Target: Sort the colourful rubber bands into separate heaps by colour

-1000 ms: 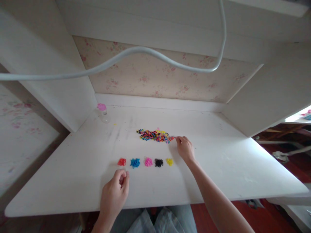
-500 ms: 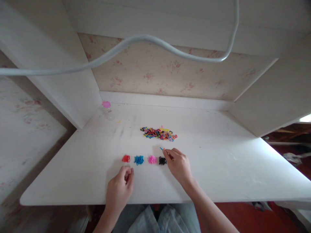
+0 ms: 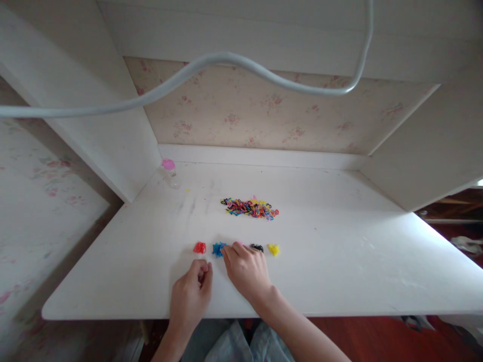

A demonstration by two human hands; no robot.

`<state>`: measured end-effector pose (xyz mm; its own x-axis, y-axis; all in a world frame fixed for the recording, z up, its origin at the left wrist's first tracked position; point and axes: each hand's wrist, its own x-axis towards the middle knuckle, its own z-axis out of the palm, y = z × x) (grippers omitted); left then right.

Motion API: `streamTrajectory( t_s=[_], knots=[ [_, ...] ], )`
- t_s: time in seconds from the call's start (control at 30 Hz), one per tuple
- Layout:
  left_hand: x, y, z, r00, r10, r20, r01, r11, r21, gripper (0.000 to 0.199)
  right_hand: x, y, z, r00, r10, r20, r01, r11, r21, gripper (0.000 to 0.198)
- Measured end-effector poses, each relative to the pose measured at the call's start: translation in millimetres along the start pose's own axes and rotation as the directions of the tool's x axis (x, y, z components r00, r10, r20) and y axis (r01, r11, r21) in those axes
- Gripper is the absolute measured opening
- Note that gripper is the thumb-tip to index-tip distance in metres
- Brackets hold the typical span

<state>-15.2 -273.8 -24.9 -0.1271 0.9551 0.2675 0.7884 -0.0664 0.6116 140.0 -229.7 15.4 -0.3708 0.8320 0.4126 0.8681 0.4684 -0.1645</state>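
My right hand (image 3: 247, 269) reaches over the row of small heaps, its fingertips pinched at the right edge of the blue rubber band pile (image 3: 218, 249). A speck of red shows at those fingertips; the rubber band in the pinch is mostly hidden. Under the same hand, the pink pile (image 3: 240, 244) is nearly covered and the black pile (image 3: 257, 248) partly so. My left hand (image 3: 191, 289) rests loosely curled on the table, just below the red pile (image 3: 199, 247), with nothing visible in its fingers. At the row's right end lies a yellow pile (image 3: 273, 249).
A long mixed heap of colourful rubber bands (image 3: 249, 208) lies farther back on the white table (image 3: 339, 251). At the back left is a clear bottle with a pink lid (image 3: 168, 165). A pale cable (image 3: 226, 59) crosses the upper view.
My right hand has moved left, from above the black pile to the blue pile, carrying a blue rubber band. The yellow pile has come into sight. My left hand has stayed nearly still.
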Motion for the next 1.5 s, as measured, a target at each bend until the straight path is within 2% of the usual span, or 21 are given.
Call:
streamTrajectory(
  t_s=[0.17, 0.3, 0.4, 0.5, 0.57, 0.63, 0.73, 0.8, 0.87, 0.93, 1.0, 1.07, 1.23, 1.3, 1.4, 1.5],
  knots=[
    [-1.0, -1.3, 1.0, 1.0, -0.027, 0.014, 0.027, 1.0, -0.003, 0.022, 1.5, -0.7, 1.2, 1.0, -0.01, 0.001, 0.01, 1.0, -0.008, 0.02],
    [-0.5, -0.2, 0.0, 0.998, -0.058, 0.038, 0.059, 0.998, -0.027, 0.022, -3.5, 4.2, -0.4, 0.999, -0.006, -0.05, 0.008, 0.999, 0.032, 0.019],
    [2.1, 2.5, -2.4, 0.987, -0.128, 0.098, 0.135, 0.988, -0.071, 0.023, -8.7, 6.2, -5.9, 0.995, 0.015, -0.098, -0.002, 0.991, 0.131, 0.02],
    [6.1, 7.4, -6.7, 0.968, -0.175, 0.178, 0.21, 0.957, -0.202, 0.025, -12.5, 4.3, -14.6, 0.991, 0.097, -0.094, -0.06, 0.94, 0.337, 0.022],
    [8.2, 12.7, -10.7, 0.957, -0.198, 0.21, 0.262, 0.901, -0.346, 0.03, -14.0, 1.5, -21.1, 0.985, 0.159, -0.071, -0.106, 0.869, 0.484, 0.022],
    [8.9, 20.3, -15.2, 0.93, -0.239, 0.281, 0.352, 0.802, -0.483, 0.041, -14.9, -1.8, -27.3, 0.98, 0.195, -0.047, -0.131, 0.802, 0.583, 0.021],
    [7.8, 34.6, -21.3, 0.833, -0.262, 0.488, 0.535, 0.611, -0.584, 0.061, -15.3, -6.4, -34.3, 0.977, 0.211, -0.018, -0.148, 0.74, 0.656, 0.021],
    [6.9, 42.9, -23.5, 0.785, -0.242, 0.571, 0.605, 0.496, -0.623, 0.07, -15.0, -8.7, -36.6, 0.973, 0.232, 0.007, -0.174, 0.71, 0.682, 0.021],
    [6.6, 47.5, -23.4, 0.784, -0.236, 0.574, 0.616, 0.411, -0.672, 0.072, -14.4, -10.2, -37.5, 0.966, 0.254, 0.041, -0.209, 0.683, 0.7, 0.022],
    [6.5, 47.9, -21.7, 0.801, -0.244, 0.547, 0.598, 0.381, -0.705, 0.066, -14.0, -11.3, -37.3, 0.96, 0.269, 0.075, -0.241, 0.66, 0.712, 0.024],
    [6.3, 45.4, -19.3, 0.821, -0.259, 0.508, 0.57, 0.41, -0.712, 0.056, -14.3, -12.6, -36.7, 0.954, 0.281, 0.103, -0.268, 0.645, 0.715, 0.027],
    [5.6, 41.9, -17.4, 0.841, -0.283, 0.462, 0.541, 0.477, -0.692, 0.05, -15.5, -14.0, -35.4, 0.949, 0.29, 0.12, -0.286, 0.642, 0.711, 0.029],
    [4.4, 27.9, -18.3, 0.875, -0.343, 0.342, 0.484, 0.641, -0.595, 0.049, -20.0, -14.1, -26.6, 0.945, 0.32, 0.075, -0.281, 0.669, 0.688, 0.03],
    [5.0, 18.0, -20.7, 0.908, -0.324, 0.265, 0.419, 0.725, -0.547, 0.046, -21.5, -11.6, -20.5, 0.949, 0.315, 0.02, -0.255, 0.727, 0.637, 0.029],
    [7.0, 1.4, -24.3, 0.971, -0.219, 0.096, 0.238, 0.865, -0.442, 0.035, -22.0, -8.0, -11.0, 0.968, 0.245, -0.06, -0.193, 0.873, 0.449, 0.027],
    [9.2, -9.4, -25.4, 0.993, -0.118, -0.028, 0.101, 0.932, -0.347, 0.026, -18.1, -7.8, -3.1, 0.983, 0.152, -0.105, -0.124, 0.964, 0.235, 0.027]
  ],
)
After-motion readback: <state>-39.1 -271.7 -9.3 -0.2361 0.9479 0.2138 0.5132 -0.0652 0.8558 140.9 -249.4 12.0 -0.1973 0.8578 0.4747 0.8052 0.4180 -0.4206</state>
